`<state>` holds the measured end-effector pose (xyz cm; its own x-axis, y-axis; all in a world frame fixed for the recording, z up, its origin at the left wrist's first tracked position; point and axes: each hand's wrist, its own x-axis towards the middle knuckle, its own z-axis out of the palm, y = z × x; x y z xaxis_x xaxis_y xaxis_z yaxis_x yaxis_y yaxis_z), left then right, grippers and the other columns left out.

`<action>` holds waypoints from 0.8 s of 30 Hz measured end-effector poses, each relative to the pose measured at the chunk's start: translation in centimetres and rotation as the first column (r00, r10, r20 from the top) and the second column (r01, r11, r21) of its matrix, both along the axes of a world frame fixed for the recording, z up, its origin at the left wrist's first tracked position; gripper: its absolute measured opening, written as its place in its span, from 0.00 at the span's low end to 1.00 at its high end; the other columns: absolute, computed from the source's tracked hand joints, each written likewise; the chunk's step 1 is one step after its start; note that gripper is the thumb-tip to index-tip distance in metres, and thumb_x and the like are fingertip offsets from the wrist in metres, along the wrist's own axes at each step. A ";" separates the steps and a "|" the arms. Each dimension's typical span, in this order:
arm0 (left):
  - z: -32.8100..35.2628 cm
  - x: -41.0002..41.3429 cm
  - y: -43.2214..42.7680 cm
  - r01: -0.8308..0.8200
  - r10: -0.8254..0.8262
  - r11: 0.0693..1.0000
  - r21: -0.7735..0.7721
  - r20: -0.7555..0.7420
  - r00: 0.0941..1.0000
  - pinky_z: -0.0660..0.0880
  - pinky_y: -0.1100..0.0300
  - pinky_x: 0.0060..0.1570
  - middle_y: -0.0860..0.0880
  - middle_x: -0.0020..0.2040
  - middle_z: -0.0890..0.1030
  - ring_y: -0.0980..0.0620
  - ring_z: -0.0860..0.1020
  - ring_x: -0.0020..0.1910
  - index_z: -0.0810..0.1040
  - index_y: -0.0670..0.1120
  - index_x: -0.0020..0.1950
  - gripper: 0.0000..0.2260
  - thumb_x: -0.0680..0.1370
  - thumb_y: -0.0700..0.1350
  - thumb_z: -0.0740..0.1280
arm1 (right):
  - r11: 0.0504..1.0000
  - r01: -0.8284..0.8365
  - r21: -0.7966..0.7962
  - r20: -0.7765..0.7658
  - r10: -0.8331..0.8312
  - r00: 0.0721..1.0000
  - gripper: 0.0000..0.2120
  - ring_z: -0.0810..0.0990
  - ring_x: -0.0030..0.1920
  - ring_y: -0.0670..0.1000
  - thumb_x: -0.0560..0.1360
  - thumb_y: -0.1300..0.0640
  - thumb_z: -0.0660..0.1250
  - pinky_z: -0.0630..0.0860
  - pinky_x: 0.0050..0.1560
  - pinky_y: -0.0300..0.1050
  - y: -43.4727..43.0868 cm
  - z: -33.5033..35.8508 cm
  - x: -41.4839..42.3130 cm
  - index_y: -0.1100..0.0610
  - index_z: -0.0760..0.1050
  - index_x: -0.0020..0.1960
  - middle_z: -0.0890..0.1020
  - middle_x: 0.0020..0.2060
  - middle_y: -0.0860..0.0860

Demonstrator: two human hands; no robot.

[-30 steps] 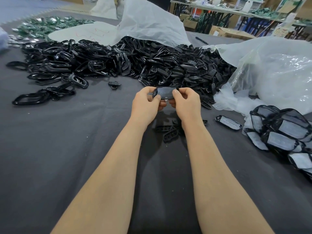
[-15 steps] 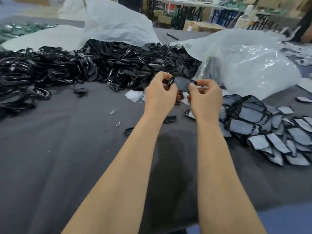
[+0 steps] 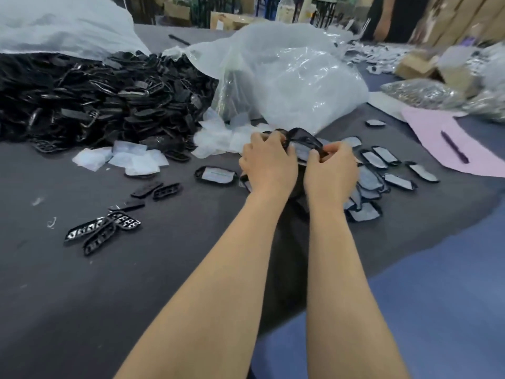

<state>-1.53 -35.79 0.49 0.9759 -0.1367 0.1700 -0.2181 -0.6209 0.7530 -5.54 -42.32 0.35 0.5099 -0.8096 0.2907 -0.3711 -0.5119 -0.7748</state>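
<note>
Both hands hold one small black plastic piece [image 3: 304, 140] above a dark grey table cloth [image 3: 169, 269]. My left hand [image 3: 269, 162] grips its left end and my right hand [image 3: 332, 170] pinches its right end between thumb and fingers. The piece hangs just over a heap of black pieces with grey film faces [image 3: 382, 170], which spreads to the right of my hands. One such piece [image 3: 216, 175] lies alone to the left of my left hand.
A big pile of black plastic frames [image 3: 95, 99] fills the back left under a white bag [image 3: 62, 23]. A clear plastic bag [image 3: 289, 75] stands behind my hands. Film scraps [image 3: 131, 160], loose black inserts [image 3: 101, 231], a pink sheet with a pen [image 3: 455, 147].
The view has swung right and my hands with the black piece have moved right and down, over the heap of film-faced pieces. Both hands keep their hold.
</note>
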 end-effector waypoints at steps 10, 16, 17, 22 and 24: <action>1.3 1.1 4.6 -0.016 0.050 0.915 -0.402 0.075 0.996 0.69 0.57 0.59 0.44 0.59 0.77 0.47 0.74 0.59 0.76 0.43 0.59 0.10 0.80 0.45 0.63 | 0.987 0.031 -0.155 0.305 0.018 0.952 0.07 0.71 0.48 0.51 0.75 0.60 0.63 0.67 0.53 0.46 5.6 2.0 1.2 0.56 0.77 0.52 0.76 0.46 0.52; 1.6 2.1 14.7 -0.189 0.257 0.821 -0.539 0.054 0.965 0.69 0.72 0.46 0.47 0.52 0.78 0.55 0.75 0.48 0.76 0.40 0.57 0.08 0.80 0.39 0.62 | 0.893 -0.449 -0.029 0.364 0.428 0.827 0.03 0.75 0.43 0.48 0.76 0.60 0.64 0.68 0.44 0.37 15.1 2.3 3.6 0.58 0.75 0.48 0.77 0.40 0.47; 1.3 2.2 16.6 -0.231 0.299 0.804 -0.548 0.036 0.953 0.69 0.74 0.44 0.48 0.51 0.78 0.57 0.74 0.46 0.76 0.41 0.56 0.07 0.79 0.38 0.62 | 0.843 -0.538 -0.001 0.324 0.510 0.797 0.03 0.75 0.42 0.47 0.77 0.60 0.64 0.67 0.43 0.36 17.1 2.0 4.0 0.58 0.76 0.48 0.77 0.40 0.46; -0.2 2.9 26.9 -0.510 0.562 0.697 -0.503 -0.057 0.825 0.67 0.78 0.37 0.51 0.50 0.77 0.61 0.72 0.40 0.77 0.43 0.58 0.09 0.79 0.39 0.61 | 0.558 -0.824 0.101 0.112 0.816 0.567 0.09 0.78 0.49 0.52 0.78 0.62 0.60 0.72 0.50 0.41 26.8 0.0 5.9 0.60 0.78 0.54 0.83 0.48 0.54; -0.5 3.2 30.4 -0.584 0.639 0.637 -0.503 -0.079 0.765 0.69 0.74 0.43 0.47 0.55 0.78 0.57 0.73 0.45 0.76 0.44 0.56 0.09 0.79 0.39 0.61 | 0.484 -0.869 0.098 0.052 0.870 0.490 0.11 0.78 0.54 0.55 0.78 0.62 0.59 0.73 0.55 0.48 30.0 -0.5 6.7 0.60 0.78 0.56 0.82 0.53 0.56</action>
<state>1.70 -5.39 -0.05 0.7804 0.6098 0.1383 -0.0085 -0.2108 0.9775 1.18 -12.32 -0.17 0.9714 0.0242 0.2363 0.2167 -0.4982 -0.8396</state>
